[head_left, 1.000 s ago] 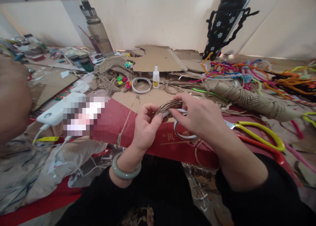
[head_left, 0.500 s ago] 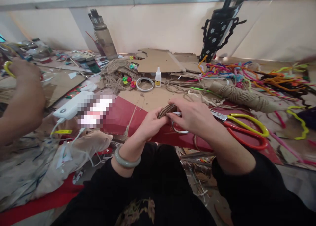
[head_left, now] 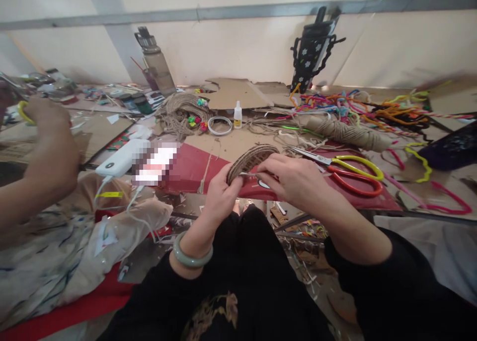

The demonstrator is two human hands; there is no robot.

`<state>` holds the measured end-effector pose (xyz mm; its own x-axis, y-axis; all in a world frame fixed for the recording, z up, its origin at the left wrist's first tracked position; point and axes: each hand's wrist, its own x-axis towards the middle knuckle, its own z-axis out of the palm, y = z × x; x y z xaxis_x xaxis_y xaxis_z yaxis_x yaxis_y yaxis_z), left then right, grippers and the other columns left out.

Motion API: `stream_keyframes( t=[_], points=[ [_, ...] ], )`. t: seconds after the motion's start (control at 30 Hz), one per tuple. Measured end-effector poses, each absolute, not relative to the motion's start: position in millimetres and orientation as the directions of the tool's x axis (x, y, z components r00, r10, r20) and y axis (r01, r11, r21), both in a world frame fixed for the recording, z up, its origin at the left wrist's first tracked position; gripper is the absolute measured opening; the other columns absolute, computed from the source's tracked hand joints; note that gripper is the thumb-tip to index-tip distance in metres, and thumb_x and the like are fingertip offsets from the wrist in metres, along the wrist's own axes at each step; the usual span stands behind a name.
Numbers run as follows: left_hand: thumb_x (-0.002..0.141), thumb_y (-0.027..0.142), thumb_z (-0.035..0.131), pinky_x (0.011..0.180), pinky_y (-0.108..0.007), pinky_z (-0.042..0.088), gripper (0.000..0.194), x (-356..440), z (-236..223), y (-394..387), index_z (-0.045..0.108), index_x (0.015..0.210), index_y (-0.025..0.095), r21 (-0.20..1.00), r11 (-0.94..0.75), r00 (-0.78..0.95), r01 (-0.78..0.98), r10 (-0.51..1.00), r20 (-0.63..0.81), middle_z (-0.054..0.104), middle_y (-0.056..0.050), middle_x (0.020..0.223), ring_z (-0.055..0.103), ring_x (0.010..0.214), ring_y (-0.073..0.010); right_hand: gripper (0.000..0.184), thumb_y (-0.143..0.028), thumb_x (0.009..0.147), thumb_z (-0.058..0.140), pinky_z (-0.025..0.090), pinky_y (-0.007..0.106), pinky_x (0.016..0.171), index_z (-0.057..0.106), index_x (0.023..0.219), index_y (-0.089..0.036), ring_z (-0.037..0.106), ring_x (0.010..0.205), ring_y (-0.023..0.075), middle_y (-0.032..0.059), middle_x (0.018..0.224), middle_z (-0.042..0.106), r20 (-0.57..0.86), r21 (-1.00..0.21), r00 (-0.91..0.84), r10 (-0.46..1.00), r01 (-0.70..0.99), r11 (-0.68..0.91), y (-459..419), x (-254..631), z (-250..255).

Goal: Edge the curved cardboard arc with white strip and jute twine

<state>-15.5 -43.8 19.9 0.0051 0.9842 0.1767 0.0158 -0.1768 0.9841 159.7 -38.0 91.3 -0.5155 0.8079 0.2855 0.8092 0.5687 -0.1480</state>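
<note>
My left hand (head_left: 220,197) is closed on the lower left edge of a flat disc of coiled brown twine (head_left: 250,158), held up on its edge in front of me. My right hand (head_left: 294,178) pinches the disc's right side, and a thin pale strip runs between the fingers of both hands. A roll of tape under my right hand is mostly hidden. A pale green bangle (head_left: 191,254) sits on my left wrist.
Yellow and orange scissors (head_left: 348,168) lie to the right on a red sheet (head_left: 190,168). Behind are a glue bottle (head_left: 237,116), a tape ring (head_left: 219,125), a twine spool (head_left: 345,132), pipe cleaners (head_left: 376,107) and water bottles. Another person's hand (head_left: 46,120) works at the left.
Both hands have drawn nearer to me, off the red sheet's front edge. The twine disc is turned more upright, showing its coiled face. The view has tilted up.
</note>
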Motion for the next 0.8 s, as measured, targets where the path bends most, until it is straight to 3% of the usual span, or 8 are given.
stream_keyframes(
  t=[0.4,0.8],
  points=[
    [0.085,0.031,0.057,0.075,-0.029,0.058,0.022,-12.2,26.9,-59.2,0.063,0.099,0.015,0.990,-0.139,0.051,-0.027,0.989,0.141,0.073,-0.004,0.086,0.070,0.079,-0.0161,0.026,-0.026,0.095,0.040,0.027,0.028,0.054,0.063,0.092,-0.016,0.063,0.074,0.0162,0.0062,0.092,0.070,0.312,0.033,-0.492,0.813,0.861,0.508,-47.8,146.6,100.7],
    [0.085,0.038,0.058,0.077,-0.031,0.058,0.027,-13.0,24.4,-62.4,0.063,0.100,0.016,0.987,-0.160,0.026,-0.013,0.987,0.161,0.072,-0.004,0.086,0.070,0.082,-0.0178,0.026,-0.027,0.094,0.038,0.025,0.028,0.053,0.063,0.093,-0.016,0.063,0.071,0.0169,0.0063,0.090,0.071,0.278,0.031,-0.445,0.851,0.890,0.455,-45.9,135.8,102.9]
  ],
)
